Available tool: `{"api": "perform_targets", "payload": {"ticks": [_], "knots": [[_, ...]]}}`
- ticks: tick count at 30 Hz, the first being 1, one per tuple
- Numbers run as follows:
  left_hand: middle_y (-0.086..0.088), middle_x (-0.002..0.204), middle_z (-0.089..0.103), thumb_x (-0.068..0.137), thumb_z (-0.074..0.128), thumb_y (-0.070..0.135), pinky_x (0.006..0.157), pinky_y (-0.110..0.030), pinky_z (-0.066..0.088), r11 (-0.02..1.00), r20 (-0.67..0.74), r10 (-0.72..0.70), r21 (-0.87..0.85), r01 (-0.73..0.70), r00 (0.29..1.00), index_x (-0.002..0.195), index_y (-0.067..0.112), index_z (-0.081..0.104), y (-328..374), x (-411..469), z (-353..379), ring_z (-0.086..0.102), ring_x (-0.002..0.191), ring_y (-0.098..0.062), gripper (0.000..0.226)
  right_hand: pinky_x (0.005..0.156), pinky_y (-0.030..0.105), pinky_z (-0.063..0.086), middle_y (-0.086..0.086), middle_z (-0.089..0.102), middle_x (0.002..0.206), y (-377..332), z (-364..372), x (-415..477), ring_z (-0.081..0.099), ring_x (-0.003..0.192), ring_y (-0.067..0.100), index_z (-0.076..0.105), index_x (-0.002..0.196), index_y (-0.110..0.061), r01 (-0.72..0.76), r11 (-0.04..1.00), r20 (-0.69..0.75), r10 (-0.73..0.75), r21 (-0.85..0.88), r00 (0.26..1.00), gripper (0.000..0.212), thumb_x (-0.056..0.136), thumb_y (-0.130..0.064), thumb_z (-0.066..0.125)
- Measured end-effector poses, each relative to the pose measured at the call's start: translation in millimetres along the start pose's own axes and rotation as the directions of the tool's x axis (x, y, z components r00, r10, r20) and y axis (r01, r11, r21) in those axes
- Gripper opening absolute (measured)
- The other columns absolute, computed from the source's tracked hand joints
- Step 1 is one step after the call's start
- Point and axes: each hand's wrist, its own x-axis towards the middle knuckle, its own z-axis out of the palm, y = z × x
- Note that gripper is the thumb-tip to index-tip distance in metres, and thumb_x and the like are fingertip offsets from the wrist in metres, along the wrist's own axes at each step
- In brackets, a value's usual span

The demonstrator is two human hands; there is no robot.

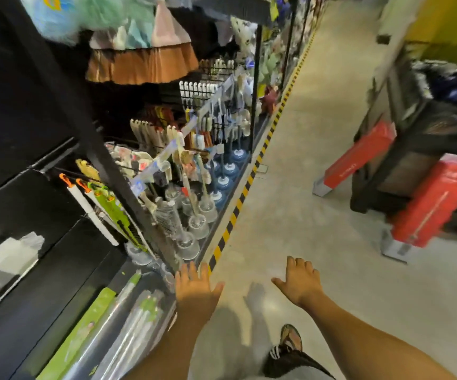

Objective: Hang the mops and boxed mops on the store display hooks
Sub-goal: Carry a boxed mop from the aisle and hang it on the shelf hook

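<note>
- Head view: the left hand [194, 286] and right hand [301, 283] are both spread flat with straight fingers, holding nothing.
- Long red cardboard mop boxes [438, 201] jut from the dark cart [424, 138], well apart to the right. Plastic-wrapped, green-labelled mops [128, 322] lie low on the left, near the left hand.
- Likely between items; the next move calls for gripping one and raising it to a hook.

Left: black rack [60, 86]; broom [142, 65] with orange-brown bristles hanging near its top; a row of pale-handled brushes [145, 133] lower down; toilet brushes [198, 226] upright in clear holders on the bottom shelf; blue plungers [231, 170] just beyond them; yellow-and-black tape [245, 189] along the rack's foot, bordering the grey floor [317, 160]. Right: black cart [427, 127], blurred. Bottom: sandal [293, 338] on the floor.
</note>
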Motion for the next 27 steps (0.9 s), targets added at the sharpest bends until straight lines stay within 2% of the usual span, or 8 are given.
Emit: {"api": "perform_targets", "payload": {"ticks": [2,4,5,7,8,10,19,27], "knots": [[-0.028,0.099,0.070,0.095,0.016,0.066,0.082,-0.059,0.054,0.998,0.024,0.051,0.023,-0.051,0.998,0.108,0.001,0.073,26.9,26.8,2.2,0.068,0.090,-0.045,0.088,0.106,0.043,0.035,0.014,0.040,0.145,27.6,-10.8,15.2,0.037,0.133,0.034,0.029,0.144,-0.011,-0.044,0.999,-0.004,0.044,0.027,0.999,0.071,0.094,-0.059,0.042],[-0.027,0.105,0.069,0.092,0.018,0.068,0.085,-0.059,0.053,0.996,0.057,0.063,0.055,-0.066,0.996,0.114,0.001,0.069,61.9,49.6,-6.1,0.067,0.095,-0.045,0.087,0.106,0.043,0.035,0.014,0.040,0.145,57.2,-21.9,32.6,0.038,0.133,0.034,0.029,0.145,-0.010,-0.083,0.996,0.001,0.083,0.045,0.997,0.071,0.094,-0.058,0.042],[-0.027,0.115,0.066,0.090,0.024,0.068,0.092,-0.058,0.050,0.994,0.067,0.060,0.082,-0.065,0.996,0.122,0.003,0.065,82.1,58.7,-14.9,0.063,0.105,-0.045,0.083,0.106,0.043,0.035,0.014,0.040,0.144,71.5,-27.7,41.2,0.038,0.133,0.034,0.029,0.145,-0.010,-0.103,0.993,0.005,0.103,0.052,0.995,0.071,0.094,-0.058,0.042],[-0.023,0.147,0.042,0.092,0.029,0.068,0.113,-0.053,0.031,0.994,0.077,0.048,0.098,-0.056,0.996,0.147,0.012,0.040,121.7,76.8,-22.7,0.041,0.135,-0.040,0.078,0.106,0.043,0.035,0.014,0.040,0.145,101.2,-39.1,57.5,0.038,0.133,0.035,0.029,0.145,-0.010,-0.145,0.987,0.014,0.145,0.071,0.989,0.070,0.095,-0.058,0.042],[-0.020,0.156,0.028,0.094,0.028,0.068,0.118,-0.049,0.021,0.990,0.112,0.060,0.117,-0.073,0.992,0.153,0.016,0.026,140.4,87.1,-24.5,0.028,0.144,-0.036,0.079,0.106,0.043,0.035,0.014,0.040,0.144,116.3,-44.3,65.1,0.038,0.132,0.034,0.030,0.144,-0.011,-0.165,0.983,0.019,0.164,0.083,0.986,0.070,0.095,-0.058,0.042],[-0.018,0.161,0.015,0.095,0.025,0.067,0.120,-0.046,0.011,0.987,0.122,0.095,0.122,-0.109,0.988,0.156,0.018,0.013,177.3,109.0,-23.5,0.014,0.149,-0.033,0.079,0.106,0.043,0.035,0.014,0.041,0.144,146.7,-54.4,78.7,0.038,0.133,0.034,0.030,0.144,-0.011,-0.203,0.973,0.028,0.201,0.112,0.979,0.070,0.095,-0.058,0.042],[-0.014,0.163,0.002,0.096,0.021,0.067,0.123,-0.043,0.004,0.946,0.206,0.283,0.101,-0.308,0.937,0.157,0.020,0.004,332.3,186.9,-16.0,0.004,0.151,-0.031,0.078,0.102,0.040,0.038,0.013,0.044,0.140,270.1,-87.3,122.2,0.041,0.129,0.032,0.033,0.141,-0.010,-0.432,0.867,0.072,0.428,0.248,0.901,0.067,0.095,-0.058,0.041],[-0.016,0.163,0.002,0.095,0.021,0.067,0.123,-0.044,0.004,0.916,0.295,0.329,0.134,-0.379,0.897,0.157,0.021,0.004,360.1,269.3,-15.0,0.005,0.150,-0.032,0.079,0.105,0.041,0.036,0.013,0.043,0.140,279.2,-94.5,184.0,0.038,0.132,0.033,0.031,0.142,-0.009,-0.533,0.787,0.194,0.497,0.309,0.846,0.068,0.095,-0.057,0.042]]}}
